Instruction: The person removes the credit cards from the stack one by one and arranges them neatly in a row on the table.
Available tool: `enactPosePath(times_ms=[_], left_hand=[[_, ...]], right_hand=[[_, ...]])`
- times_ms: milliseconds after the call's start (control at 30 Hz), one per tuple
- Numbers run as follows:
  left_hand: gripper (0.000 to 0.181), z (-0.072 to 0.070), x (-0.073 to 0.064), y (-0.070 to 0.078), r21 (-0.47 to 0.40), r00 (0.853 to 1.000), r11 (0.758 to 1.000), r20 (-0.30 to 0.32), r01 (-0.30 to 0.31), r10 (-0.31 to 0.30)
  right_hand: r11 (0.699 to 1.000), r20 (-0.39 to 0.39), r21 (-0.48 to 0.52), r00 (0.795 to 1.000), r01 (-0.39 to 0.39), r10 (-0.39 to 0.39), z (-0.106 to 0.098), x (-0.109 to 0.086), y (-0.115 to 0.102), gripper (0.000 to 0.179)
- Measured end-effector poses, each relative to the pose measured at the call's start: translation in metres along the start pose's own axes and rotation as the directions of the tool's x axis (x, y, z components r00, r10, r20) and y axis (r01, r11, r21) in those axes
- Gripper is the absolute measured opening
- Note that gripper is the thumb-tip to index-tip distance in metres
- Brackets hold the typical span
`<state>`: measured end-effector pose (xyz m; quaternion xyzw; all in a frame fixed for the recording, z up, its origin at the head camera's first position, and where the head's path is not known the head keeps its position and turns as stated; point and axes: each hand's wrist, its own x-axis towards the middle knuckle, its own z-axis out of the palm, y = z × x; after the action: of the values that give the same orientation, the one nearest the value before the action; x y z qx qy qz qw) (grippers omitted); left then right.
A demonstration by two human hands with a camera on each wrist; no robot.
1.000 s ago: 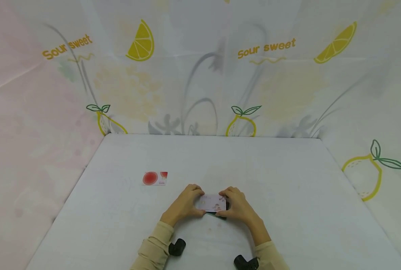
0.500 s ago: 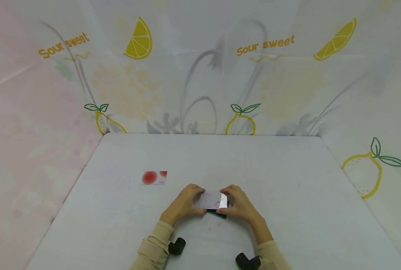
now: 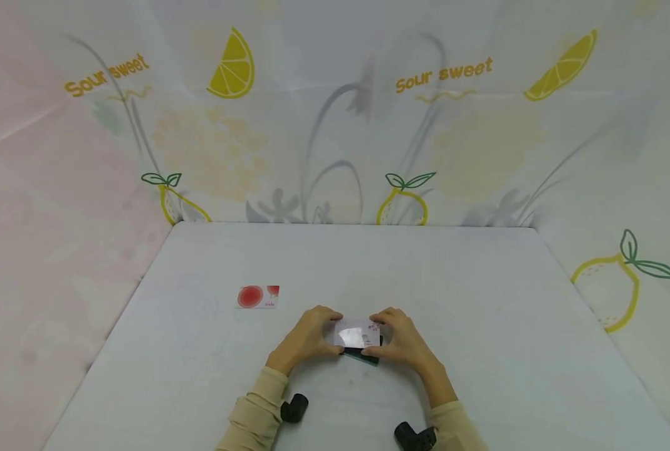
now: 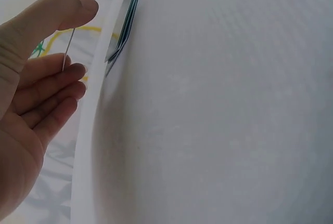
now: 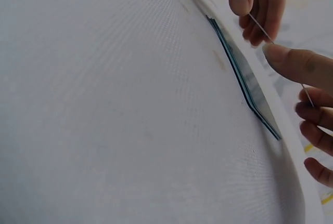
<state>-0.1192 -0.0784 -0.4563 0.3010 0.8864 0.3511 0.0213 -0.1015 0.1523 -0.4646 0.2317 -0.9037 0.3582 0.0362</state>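
Note:
Between both hands, a pale card [image 3: 357,333] with a small printed pattern is held level by its two ends; light glints off its face. My left hand [image 3: 311,336] pinches its left end between thumb and fingers, and my right hand [image 3: 400,338] pinches the right end. From the side, in the left wrist view, the card [image 4: 69,44] is a thin line raised above the table. Beneath it lies a flat dark green, thin-layered object [image 3: 364,356], partly hidden by the card. In the right wrist view this dark green object [image 5: 237,68] looks like a folded, bent sleeve or wallet; its kind is unclear.
A white card [image 3: 257,297] with red round prints lies on the white table [image 3: 453,282], to the left of and beyond the hands. Lemon-print cloth walls [image 3: 335,113] stand behind and at both sides. Each wrist carries a black camera [image 3: 294,408].
The pale card has shifted slightly away and up with both hands, baring more of the dark green object. The glint on the card has moved from its right end toward the middle.

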Motion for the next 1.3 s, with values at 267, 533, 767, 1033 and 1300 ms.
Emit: enactPosePath(times_ms=[267, 533, 767, 1033, 1300], left_hand=[[0.055, -0.005, 0.001, 0.001, 0.015, 0.999, 0.999, -0.022, -0.034, 0.035], [0.053, -0.008, 0.001, 0.0, 0.002, 0.999, 1.0, -0.023, -0.03, 0.03], [0.052, -0.011, 0.003, 0.002, -0.017, 0.999, 1.0, -0.039, -0.01, 0.009], [0.053, -0.016, 0.004, 0.0, -0.015, 0.998, 1.0, -0.066, -0.012, 0.011], [0.053, -0.022, 0.005, -0.003, -0.013, 0.995, 0.999, -0.091, -0.033, 0.032]], right_hand=[[0.999, 0.011, -0.005, 0.999, -0.038, 0.039, -0.004, 0.002, -0.007, 0.055], [0.998, 0.023, 0.008, 0.998, -0.058, 0.058, -0.008, 0.005, -0.01, 0.056], [0.998, 0.015, 0.018, 0.998, -0.053, 0.053, -0.009, 0.008, -0.011, 0.055], [1.0, 0.003, 0.01, 1.0, -0.017, 0.017, -0.011, 0.015, -0.013, 0.055], [1.0, -0.01, 0.005, 1.0, 0.015, -0.015, -0.012, 0.022, -0.016, 0.054]])
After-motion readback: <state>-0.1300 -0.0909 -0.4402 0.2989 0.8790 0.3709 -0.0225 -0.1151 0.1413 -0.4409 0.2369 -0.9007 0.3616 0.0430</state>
